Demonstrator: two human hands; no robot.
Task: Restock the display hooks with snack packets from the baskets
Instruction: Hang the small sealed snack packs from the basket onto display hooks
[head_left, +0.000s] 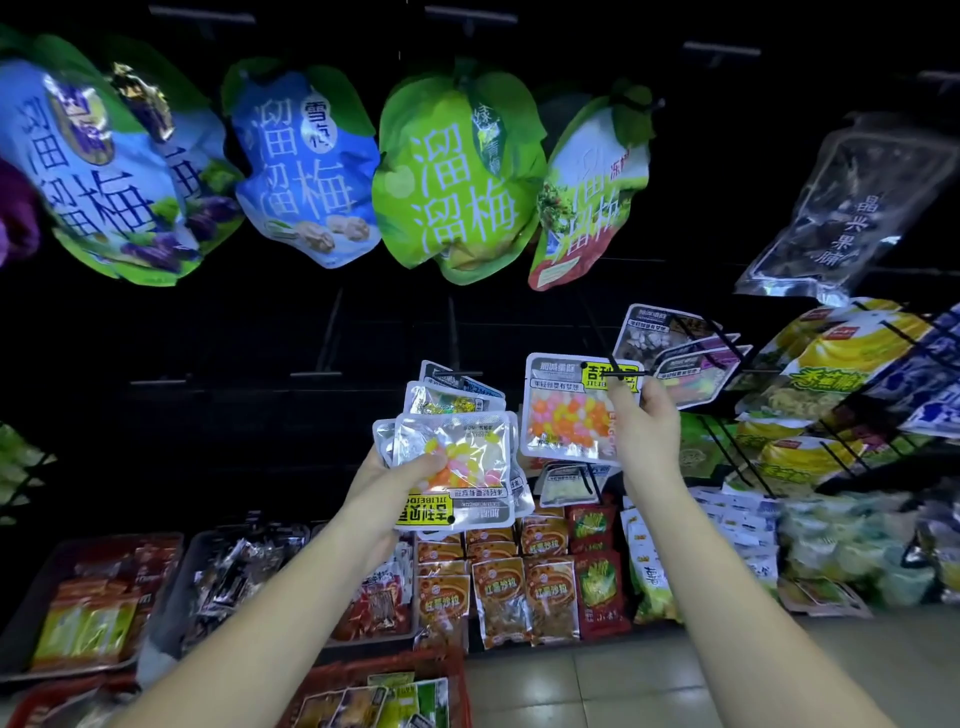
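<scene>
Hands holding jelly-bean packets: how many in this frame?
2. The left hand grips a fanned stack of packets, centre; the right hand pinches a single packet up at a hook.

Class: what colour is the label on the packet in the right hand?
Yellow label with black characters; head view shows it best.

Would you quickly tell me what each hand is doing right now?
Left hand: grips a stack of candy packets.
Right hand: pinches one candy packet at a display hook.
</scene>
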